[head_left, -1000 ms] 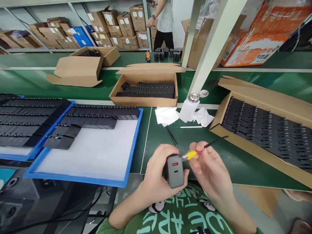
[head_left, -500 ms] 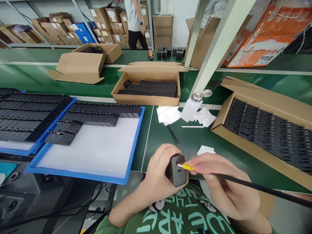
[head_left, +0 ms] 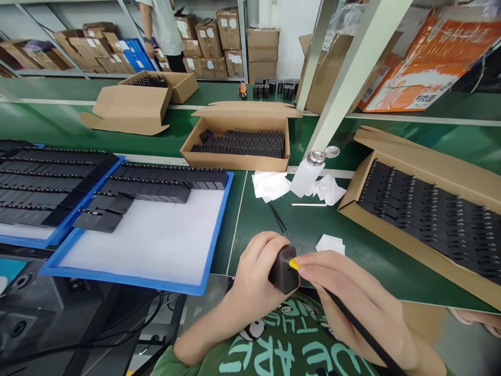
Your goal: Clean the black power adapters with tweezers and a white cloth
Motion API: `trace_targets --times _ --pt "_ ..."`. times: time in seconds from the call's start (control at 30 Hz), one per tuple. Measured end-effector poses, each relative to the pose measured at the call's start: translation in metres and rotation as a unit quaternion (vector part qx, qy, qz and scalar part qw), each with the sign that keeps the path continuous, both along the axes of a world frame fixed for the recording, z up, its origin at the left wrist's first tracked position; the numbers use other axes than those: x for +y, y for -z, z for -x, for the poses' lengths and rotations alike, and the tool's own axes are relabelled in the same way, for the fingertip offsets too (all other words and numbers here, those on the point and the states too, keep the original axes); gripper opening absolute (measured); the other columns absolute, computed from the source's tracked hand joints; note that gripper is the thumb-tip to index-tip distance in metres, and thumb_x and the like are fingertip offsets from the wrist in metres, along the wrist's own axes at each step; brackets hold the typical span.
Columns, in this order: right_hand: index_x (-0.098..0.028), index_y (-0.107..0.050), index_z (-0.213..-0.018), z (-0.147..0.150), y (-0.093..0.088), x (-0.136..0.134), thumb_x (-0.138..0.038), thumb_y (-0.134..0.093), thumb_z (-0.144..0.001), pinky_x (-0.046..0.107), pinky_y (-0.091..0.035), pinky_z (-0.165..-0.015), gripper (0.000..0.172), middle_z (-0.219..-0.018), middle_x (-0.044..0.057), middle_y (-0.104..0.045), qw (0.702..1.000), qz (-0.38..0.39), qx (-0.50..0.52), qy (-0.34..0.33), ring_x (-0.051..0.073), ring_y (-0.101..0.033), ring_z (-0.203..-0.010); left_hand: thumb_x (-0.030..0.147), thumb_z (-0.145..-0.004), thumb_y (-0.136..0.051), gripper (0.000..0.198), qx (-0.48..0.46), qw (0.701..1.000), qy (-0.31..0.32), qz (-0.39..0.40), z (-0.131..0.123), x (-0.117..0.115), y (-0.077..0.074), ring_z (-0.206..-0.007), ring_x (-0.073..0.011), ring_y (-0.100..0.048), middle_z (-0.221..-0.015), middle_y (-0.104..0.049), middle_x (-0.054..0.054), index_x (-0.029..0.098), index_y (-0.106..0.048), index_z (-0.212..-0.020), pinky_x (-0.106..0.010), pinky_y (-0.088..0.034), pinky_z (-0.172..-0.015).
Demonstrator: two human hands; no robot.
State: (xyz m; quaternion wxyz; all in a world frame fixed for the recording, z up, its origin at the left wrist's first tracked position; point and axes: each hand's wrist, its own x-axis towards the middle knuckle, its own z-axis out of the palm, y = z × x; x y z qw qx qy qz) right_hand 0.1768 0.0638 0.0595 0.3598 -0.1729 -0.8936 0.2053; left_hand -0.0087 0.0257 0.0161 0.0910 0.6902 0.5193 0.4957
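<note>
My left hand [head_left: 254, 271] is wrapped round a black block-shaped power adapter [head_left: 282, 277], with its face with the ports turned toward my right hand. Between thumb and fingers, my right hand [head_left: 352, 297] pinches the yellow end [head_left: 294, 264] of a black cable [head_left: 362, 331]. That yellow end is at the adapter's face; whether its tip sits inside a port is hard to see. The cable runs under my right palm toward the bottom edge. Just beyond the adapter lie black tweezers [head_left: 279, 219] and a small white piece [head_left: 331, 244].
A blue-rimmed tray [head_left: 168, 245] at left holds rows of black adapters. Cardboard boxes with more adapters stand at the back [head_left: 235, 162] and right [head_left: 354, 201]. A white pump bottle [head_left: 307, 177], white wipes [head_left: 272, 185] and a thin white stick [head_left: 309, 204] lie ahead. Another person [head_left: 164, 31] stands behind.
My right hand and the yellow cable end have shifted slightly left, and the cable now slopes more steeply downward. The adapter's face has tilted. The person in the background has moved left.
</note>
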Motion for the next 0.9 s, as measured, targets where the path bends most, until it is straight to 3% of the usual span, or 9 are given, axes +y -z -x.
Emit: trace_targets --times 0.17,0.37,0.67,0.9 --pt "-0.016 -0.058 -0.127 0.003 0.003 0.006 0.006 -0.05 -0.085 0.033 -0.063 -0.079 0.048 -0.112 0.014 -0.069 1.0 -0.009 0.019 -0.009 0.022 -0.069 -0.098 0.012 -0.077 -0.059 0.029 -0.004 1.0 -0.012 0.0 -0.004 0.001 0.001 -0.079 -0.0181 -0.065 -0.089 -0.063 -0.004 0.022 -0.052 -0.104 -0.028 -0.056 -0.065" --pt "-0.014 -0.06 -0.125 0.008 0.009 0.004 0.01 -0.052 -0.083 0.034 -0.063 -0.08 0.05 -0.111 0.015 -0.069 0.998 -0.006 0.06 0.011 0.022 -0.07 -0.099 0.011 -0.076 -0.06 0.03 -0.008 1.0 -0.006 0.004 -0.007 0.001 0.0 -0.079 -0.0185 -0.065 -0.088 -0.063 -0.004 0.021 -0.052 -0.103 -0.029 -0.055 -0.065" --pt "-0.017 -0.064 -0.119 0.02 0.037 0.013 0.009 -0.052 -0.084 0.031 -0.063 -0.075 0.045 -0.104 0.011 -0.07 0.99 -0.036 0.129 0.054 0.019 -0.069 -0.092 0.012 -0.074 -0.061 0.03 -0.003 0.999 -0.043 0.027 -0.009 0.004 0.004 -0.076 -0.0175 -0.066 -0.087 -0.064 -0.003 0.021 -0.055 -0.102 -0.028 -0.055 -0.065" --pt "-0.018 -0.066 -0.113 0.02 0.033 0.015 0.005 -0.052 -0.086 0.027 -0.061 -0.067 0.039 -0.096 0.009 -0.069 0.988 -0.013 0.136 0.069 0.017 -0.069 -0.08 0.013 -0.073 -0.062 0.031 0.022 0.999 -0.04 0.03 -0.011 0.004 0.006 -0.076 -0.0188 -0.068 -0.086 -0.067 -0.003 0.022 -0.055 -0.101 -0.028 -0.056 -0.064"
